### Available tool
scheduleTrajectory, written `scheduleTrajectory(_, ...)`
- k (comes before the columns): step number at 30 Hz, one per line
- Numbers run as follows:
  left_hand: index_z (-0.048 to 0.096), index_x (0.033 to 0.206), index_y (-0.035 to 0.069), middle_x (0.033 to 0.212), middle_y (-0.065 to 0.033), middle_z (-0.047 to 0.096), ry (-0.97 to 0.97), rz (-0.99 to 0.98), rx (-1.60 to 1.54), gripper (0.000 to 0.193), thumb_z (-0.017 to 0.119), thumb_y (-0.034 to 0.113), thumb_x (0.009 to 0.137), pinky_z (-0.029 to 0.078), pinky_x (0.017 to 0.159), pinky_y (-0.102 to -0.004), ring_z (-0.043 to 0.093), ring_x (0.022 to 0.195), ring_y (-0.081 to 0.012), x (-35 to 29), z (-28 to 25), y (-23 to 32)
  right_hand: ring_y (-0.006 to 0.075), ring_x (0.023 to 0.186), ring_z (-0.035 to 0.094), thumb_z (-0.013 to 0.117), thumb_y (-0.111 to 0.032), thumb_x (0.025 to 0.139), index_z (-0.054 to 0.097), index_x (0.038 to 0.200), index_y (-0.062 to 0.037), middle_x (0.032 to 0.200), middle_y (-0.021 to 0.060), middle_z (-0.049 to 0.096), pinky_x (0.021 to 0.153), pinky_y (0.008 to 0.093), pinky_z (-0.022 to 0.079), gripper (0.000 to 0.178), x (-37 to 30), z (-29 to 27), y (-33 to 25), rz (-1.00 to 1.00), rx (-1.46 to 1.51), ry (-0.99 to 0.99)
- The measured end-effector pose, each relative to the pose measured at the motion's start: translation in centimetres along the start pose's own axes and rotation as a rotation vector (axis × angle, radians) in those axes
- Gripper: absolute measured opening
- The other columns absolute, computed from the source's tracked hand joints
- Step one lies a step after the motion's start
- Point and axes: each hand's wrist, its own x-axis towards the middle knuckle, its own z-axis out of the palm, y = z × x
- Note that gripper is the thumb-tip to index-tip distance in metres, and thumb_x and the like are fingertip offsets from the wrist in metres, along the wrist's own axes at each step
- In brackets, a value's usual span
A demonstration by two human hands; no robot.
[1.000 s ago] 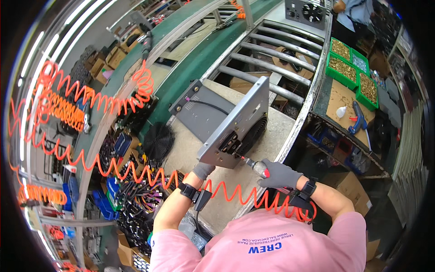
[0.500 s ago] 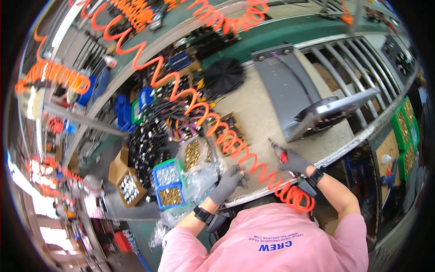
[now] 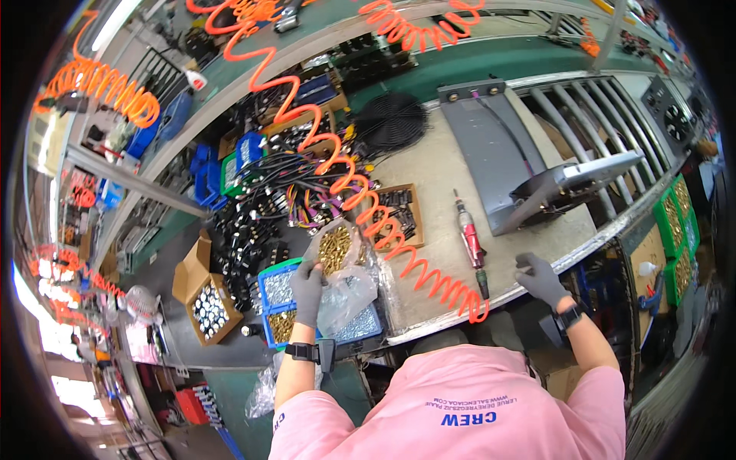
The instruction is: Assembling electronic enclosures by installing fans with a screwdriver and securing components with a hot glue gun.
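My left hand (image 3: 309, 294), in a grey glove, reaches to the edge of a clear plastic bag (image 3: 346, 300) of brass-coloured screws (image 3: 334, 249). Its fingers point away from me and look stretched out; whether the tips touch the bag is unclear. Beneath and beside it is a blue bin (image 3: 268, 326) with silver and brass-coloured small parts. My right hand (image 3: 541, 282), gloved too, hovers by the bench's near edge with fingers loosely bent and apart, nothing visible in it. To its left a red power screwdriver (image 3: 470, 236) lies on the bench, joined to an orange coiled hose (image 3: 437, 285).
A grey metal panel (image 3: 491, 146) with an upright plate (image 3: 575, 184) stands at right, before a roller conveyor (image 3: 590, 115). Farther back lie a black round fan guard (image 3: 391, 123) and a carton (image 3: 416, 218) of black parts. Cables (image 3: 307, 203) and an open cardboard box (image 3: 207, 303) are at left.
My right hand has let go of the screwdriver, which now lies on the bench, and has moved right. My left hand has moved left to the bag of screws.
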Motion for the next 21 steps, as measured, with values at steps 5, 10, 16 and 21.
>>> scheduleTrajectory(5, 0.06, 0.085, -0.003, 0.061, -0.0038, 0.054, 0.035, 0.012, 0.007, 0.015, 0.058, 0.011, 0.08, 0.04, 0.046, -0.0238, 0.049, 0.049, -0.0093, 1.0, -1.0, -0.3, 0.0178, 0.088, 0.057, 0.061, -0.015, 0.073, 0.051, 0.107, 0.0029, 0.095, 0.0119, 0.06, 0.076, 0.0288, 0.046, 0.039, -10.5, -3.4, 7.2, 0.232, 0.101, 0.208)
scheduleTrajectory(10, 0.058, 0.082, 0.0, 0.061, -0.0002, 0.052, 0.169, 0.028, 0.131, 0.012, 0.057, 0.012, 0.081, 0.039, 0.048, -0.0228, 0.045, 0.052, -0.0068, -0.2, -4.0, -1.5, 0.0133, 0.071, 0.054, 0.057, -0.01, 0.073, 0.055, 0.094, -0.0001, 0.082, 0.0068, 0.058, 0.062, 0.0257, 0.044, 0.024, -22.7, -4.2, 20.7, 0.511, 0.144, 0.446)
scheduleTrajectory(16, 0.055, 0.08, -0.001, 0.075, -0.006, 0.057, -0.389, 0.128, 0.032, 0.01, 0.055, 0.009, 0.081, 0.043, 0.064, -0.0254, 0.053, 0.067, -0.0125, -3.6, 3.1, 1.3, 0.0189, 0.052, 0.059, 0.057, -0.014, 0.074, 0.052, 0.091, -0.0066, 0.075, 0.0072, 0.055, 0.041, 0.0289, 0.044, 0.019, -28.1, -4.2, 18.7, 0.938, 0.398, 0.472)
scheduleTrajectory(21, 0.059, 0.093, -0.002, 0.087, -0.0135, 0.061, -0.37, 0.869, 1.184, 0.021, 0.052, 0.011, 0.079, 0.046, 0.076, -0.0341, 0.058, 0.077, -0.024, 0.3, 5.6, -4.3, 0.0138, 0.066, 0.059, 0.059, -0.023, 0.079, 0.053, 0.107, -0.0013, 0.085, 0.0088, 0.06, 0.056, 0.0277, 0.048, 0.037, -27.3, -6.2, 18.2, 0.645, 0.205, 0.429)
